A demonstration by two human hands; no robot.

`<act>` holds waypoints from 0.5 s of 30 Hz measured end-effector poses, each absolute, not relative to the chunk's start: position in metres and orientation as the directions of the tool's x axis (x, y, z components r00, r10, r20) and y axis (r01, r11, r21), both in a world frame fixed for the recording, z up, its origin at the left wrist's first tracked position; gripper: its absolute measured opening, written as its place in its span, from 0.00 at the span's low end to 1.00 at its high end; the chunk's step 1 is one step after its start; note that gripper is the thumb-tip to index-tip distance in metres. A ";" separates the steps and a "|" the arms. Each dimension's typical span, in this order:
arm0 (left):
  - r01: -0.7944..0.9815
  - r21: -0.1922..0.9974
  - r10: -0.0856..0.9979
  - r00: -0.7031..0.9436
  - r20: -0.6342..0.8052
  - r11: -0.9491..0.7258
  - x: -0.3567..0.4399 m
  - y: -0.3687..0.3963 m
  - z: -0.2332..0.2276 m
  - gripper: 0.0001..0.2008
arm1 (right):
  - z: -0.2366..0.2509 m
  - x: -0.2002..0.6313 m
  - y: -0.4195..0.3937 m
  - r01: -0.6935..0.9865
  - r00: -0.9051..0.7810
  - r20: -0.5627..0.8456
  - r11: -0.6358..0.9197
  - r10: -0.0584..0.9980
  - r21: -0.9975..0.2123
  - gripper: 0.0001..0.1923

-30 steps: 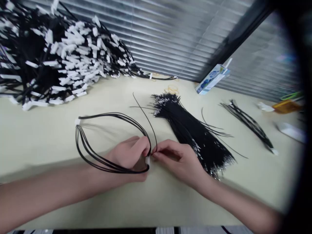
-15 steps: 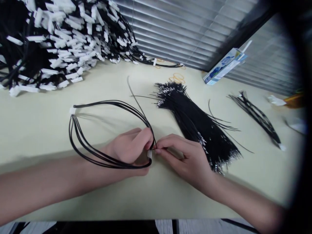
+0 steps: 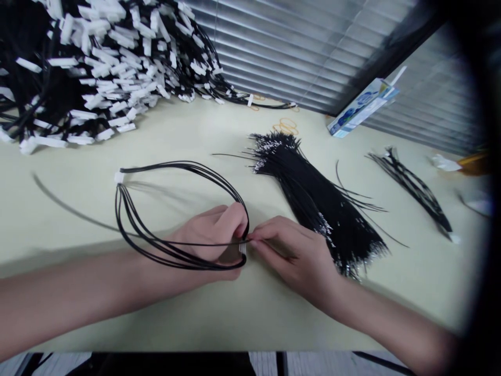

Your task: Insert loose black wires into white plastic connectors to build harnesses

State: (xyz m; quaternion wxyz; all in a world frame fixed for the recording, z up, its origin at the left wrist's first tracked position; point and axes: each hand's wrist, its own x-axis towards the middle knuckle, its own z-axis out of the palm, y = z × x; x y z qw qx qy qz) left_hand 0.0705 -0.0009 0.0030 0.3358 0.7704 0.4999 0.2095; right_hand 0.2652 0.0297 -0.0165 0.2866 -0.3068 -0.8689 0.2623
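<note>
My left hand (image 3: 209,235) pinches the small white connector (image 3: 243,248) between thumb and forefinger, held low over the table (image 3: 235,318) so it stays steady. My right hand (image 3: 303,258) meets it from the right, fingertips closed on a single black wire (image 3: 188,243) right at the connector's mouth; the wire runs out leftward across my left hand. The wire loop (image 3: 172,209) already seated in that connector arcs far and left to a second white connector (image 3: 119,177), lying flat on the table so it stays out of my fingers' way. Just right of my right hand lies the loose wire bundle (image 3: 313,203), stripped ends fanned out, close enough for a short reach. Far left, a big heap of finished harnesses (image 3: 78,68) is stacked against the blinds (image 3: 293,47). Rubber bands (image 3: 286,125) and a small carton (image 3: 362,107) sit far behind the bundle; a thinner wire bunch (image 3: 415,190) lies at far right, well apart.
</note>
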 end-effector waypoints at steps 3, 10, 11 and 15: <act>0.643 0.720 0.917 0.398 -0.022 -0.261 0.071 0.000 0.005 0.13 | -0.014 0.263 0.029 0.430 -0.612 0.298 0.625 0.732 -0.652 0.03; 0.630 0.727 0.924 0.382 0.017 -0.273 0.074 0.000 0.002 0.12 | -0.013 0.264 0.026 0.425 -0.639 0.265 0.619 0.722 -0.661 0.02; 0.617 0.734 0.923 0.384 0.034 -0.284 0.074 0.000 0.001 0.12 | -0.014 0.264 0.026 0.426 -0.646 0.262 0.624 0.717 -0.654 0.02; 0.571 0.769 0.924 0.377 0.066 -0.288 0.075 0.001 -0.002 0.13 | -0.017 0.264 0.026 0.439 -0.673 0.240 0.639 0.700 -0.631 0.02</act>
